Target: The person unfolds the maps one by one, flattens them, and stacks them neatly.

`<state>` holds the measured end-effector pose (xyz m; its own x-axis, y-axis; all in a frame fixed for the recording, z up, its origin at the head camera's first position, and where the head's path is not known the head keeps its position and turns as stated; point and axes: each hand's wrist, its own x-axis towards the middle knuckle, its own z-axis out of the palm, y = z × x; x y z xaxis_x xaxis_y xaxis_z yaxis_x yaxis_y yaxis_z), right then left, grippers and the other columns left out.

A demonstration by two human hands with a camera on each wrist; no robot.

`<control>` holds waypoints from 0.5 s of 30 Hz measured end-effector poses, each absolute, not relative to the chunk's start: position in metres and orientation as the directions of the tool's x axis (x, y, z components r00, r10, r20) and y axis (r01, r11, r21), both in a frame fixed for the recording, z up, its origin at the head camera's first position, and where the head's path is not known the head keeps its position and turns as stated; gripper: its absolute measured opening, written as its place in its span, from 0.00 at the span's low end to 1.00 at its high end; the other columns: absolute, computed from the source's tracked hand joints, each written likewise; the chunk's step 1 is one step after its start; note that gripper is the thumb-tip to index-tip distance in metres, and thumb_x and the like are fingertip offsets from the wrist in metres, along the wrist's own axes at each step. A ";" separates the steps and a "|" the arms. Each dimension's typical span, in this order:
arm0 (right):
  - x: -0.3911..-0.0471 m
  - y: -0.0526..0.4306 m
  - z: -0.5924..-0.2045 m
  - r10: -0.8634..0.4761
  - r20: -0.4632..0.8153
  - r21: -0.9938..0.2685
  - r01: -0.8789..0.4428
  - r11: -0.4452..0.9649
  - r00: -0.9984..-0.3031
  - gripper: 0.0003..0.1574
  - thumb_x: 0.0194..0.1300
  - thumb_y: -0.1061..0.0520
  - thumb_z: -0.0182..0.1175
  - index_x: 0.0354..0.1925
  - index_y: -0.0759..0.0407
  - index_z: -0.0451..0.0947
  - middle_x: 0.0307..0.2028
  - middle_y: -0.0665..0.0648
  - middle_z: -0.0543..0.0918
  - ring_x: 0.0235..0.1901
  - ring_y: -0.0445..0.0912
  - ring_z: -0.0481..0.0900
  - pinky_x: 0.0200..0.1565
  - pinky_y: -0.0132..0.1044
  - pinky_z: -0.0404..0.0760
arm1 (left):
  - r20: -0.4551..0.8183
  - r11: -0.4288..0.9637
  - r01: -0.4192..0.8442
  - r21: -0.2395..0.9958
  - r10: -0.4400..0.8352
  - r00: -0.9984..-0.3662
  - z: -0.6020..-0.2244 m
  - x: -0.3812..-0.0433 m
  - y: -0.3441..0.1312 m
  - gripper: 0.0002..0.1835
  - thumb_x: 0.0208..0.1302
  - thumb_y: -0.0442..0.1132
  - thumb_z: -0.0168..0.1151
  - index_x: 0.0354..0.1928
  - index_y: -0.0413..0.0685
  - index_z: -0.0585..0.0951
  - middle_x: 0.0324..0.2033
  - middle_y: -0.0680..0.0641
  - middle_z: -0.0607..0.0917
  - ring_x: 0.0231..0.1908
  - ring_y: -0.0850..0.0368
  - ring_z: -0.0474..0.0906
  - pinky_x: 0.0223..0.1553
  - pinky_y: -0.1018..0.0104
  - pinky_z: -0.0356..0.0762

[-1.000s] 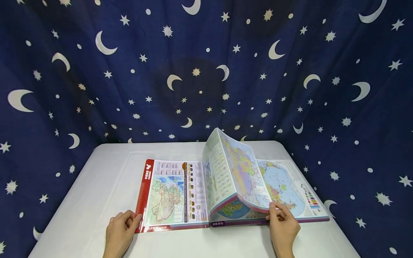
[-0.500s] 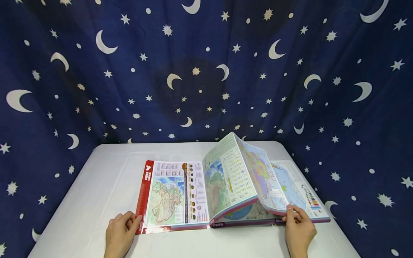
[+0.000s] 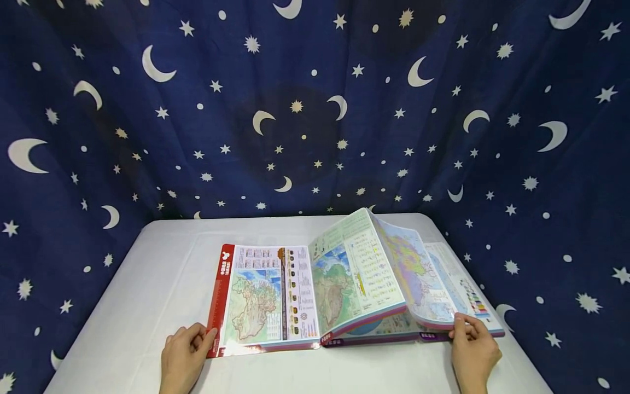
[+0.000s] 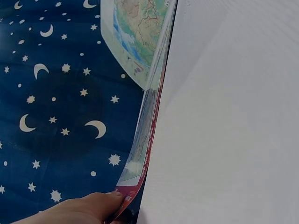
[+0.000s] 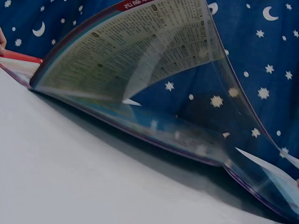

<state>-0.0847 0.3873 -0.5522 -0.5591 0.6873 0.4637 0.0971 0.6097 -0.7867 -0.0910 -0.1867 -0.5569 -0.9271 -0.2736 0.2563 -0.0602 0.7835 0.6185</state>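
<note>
A large folding map (image 3: 266,306) lies partly unfolded across the table, its left panel flat with a red strip along the outer edge. My left hand (image 3: 183,353) pinches that panel's near left corner; in the left wrist view the thumb of the hand (image 4: 88,210) lies over the red corner. The middle panels (image 3: 361,268) rise in a tent-like fold, creased at the top. On the right, my right hand (image 3: 474,350) pinches the near corner of a raised, curving panel (image 3: 418,268). Only a sliver of this hand shows in the right wrist view.
Beneath the raised fold, another map panel (image 3: 472,290) with coloured flags lies flat at the right. A white-covered table (image 3: 172,268) bears everything. Dark blue curtains (image 3: 315,98) with moons and stars hang behind and along both sides.
My right hand has moved to the right, drawing the panel's corner with it. The tented fold has opened wider and its peak has shifted right and lower. My left hand stays at its corner.
</note>
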 end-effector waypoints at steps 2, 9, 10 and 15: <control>-0.085 0.394 -0.552 0.686 0.467 -0.781 0.102 0.616 -0.558 0.10 0.71 0.59 0.64 0.43 0.67 0.86 0.13 0.22 0.71 0.13 0.20 0.66 0.33 0.26 0.58 | 0.264 0.781 -0.056 0.622 -0.276 -0.924 -0.557 -0.091 -0.187 0.17 0.64 0.44 0.77 0.22 0.56 0.79 0.15 0.58 0.69 0.21 0.64 0.59 0.33 0.64 0.54; -0.078 0.412 -0.550 0.720 0.417 -0.780 0.189 0.597 -0.554 0.15 0.74 0.55 0.62 0.44 0.68 0.85 0.14 0.16 0.65 0.14 0.18 0.63 0.37 0.31 0.57 | 0.307 0.778 -0.020 0.628 -0.271 -0.912 -0.561 -0.092 -0.187 0.17 0.63 0.43 0.77 0.21 0.57 0.79 0.14 0.59 0.68 0.20 0.66 0.59 0.32 0.65 0.54; -0.078 0.414 -0.550 0.728 0.409 -0.783 0.197 0.590 -0.550 0.16 0.74 0.54 0.62 0.45 0.68 0.85 0.14 0.16 0.65 0.14 0.19 0.63 0.37 0.31 0.57 | 0.313 0.777 -0.014 0.630 -0.271 -0.910 -0.561 -0.092 -0.187 0.17 0.63 0.43 0.78 0.21 0.57 0.79 0.14 0.59 0.68 0.20 0.66 0.59 0.32 0.65 0.54; -0.074 0.428 -0.551 0.754 0.374 -0.798 0.227 0.558 -0.541 0.19 0.76 0.53 0.61 0.47 0.70 0.84 0.13 0.17 0.65 0.13 0.19 0.63 0.36 0.26 0.58 | 0.335 0.770 0.007 0.638 -0.269 -0.903 -0.562 -0.093 -0.187 0.16 0.61 0.42 0.78 0.21 0.57 0.79 0.14 0.60 0.67 0.19 0.67 0.58 0.32 0.67 0.52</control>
<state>-0.0741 0.4278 -0.5512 -0.5407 0.7536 0.3737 0.2268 0.5584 -0.7980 -0.0925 -0.1871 -0.5625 -0.9031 -0.2691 0.3348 0.0068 0.7703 0.6376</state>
